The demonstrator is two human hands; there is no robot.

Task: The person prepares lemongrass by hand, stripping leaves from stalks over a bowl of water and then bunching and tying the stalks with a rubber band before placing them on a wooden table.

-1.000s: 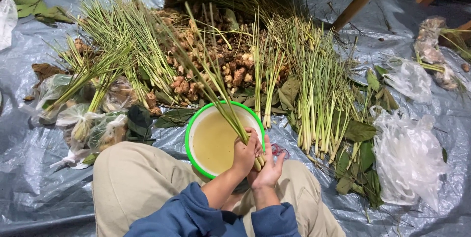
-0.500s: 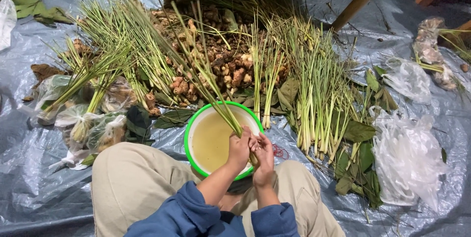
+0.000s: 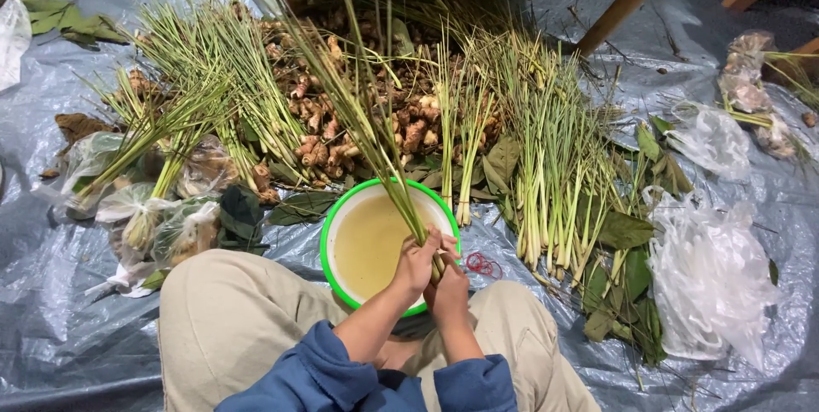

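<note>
A crinkled grey plastic sheet (image 3: pixel 51 310) covers the floor, glossy and creased, and pale wooden legs (image 3: pixel 618 11) of a piece of furniture stand at the top of the view. The person sits on the sheet with knees apart in beige trousers (image 3: pixel 230 327) and blue sleeves (image 3: pixel 324 374).

Spread across the sheet are fans of lemongrass stalks (image 3: pixel 554 173), long, thin and green with pale bases, and behind them a heap of knobbly brown ginger roots (image 3: pixel 341 139). Broad dark green leaves (image 3: pixel 623 233) lie scattered to the right, beside a crumpled clear plastic bag (image 3: pixel 708 275). More clear bags with stalks tied inside (image 3: pixel 153 216) sit to the left. A pair of red rubber bands (image 3: pixel 482 264) lies on the sheet just right of the bowl.

Between the knees stands a round bowl with a green rim (image 3: pixel 328 250), holding cloudy yellowish water.

The left hand (image 3: pixel 415 263) and right hand (image 3: pixel 450 288) meet over the right edge of the bowl. Both sets of fingers are closed around the base of a lemongrass bundle (image 3: pixel 375 139), the left hand just above the right, the two touching. The bundle slants up and to the left from the hands, across the bowl, its leafy tips reaching over the ginger heap.
</note>
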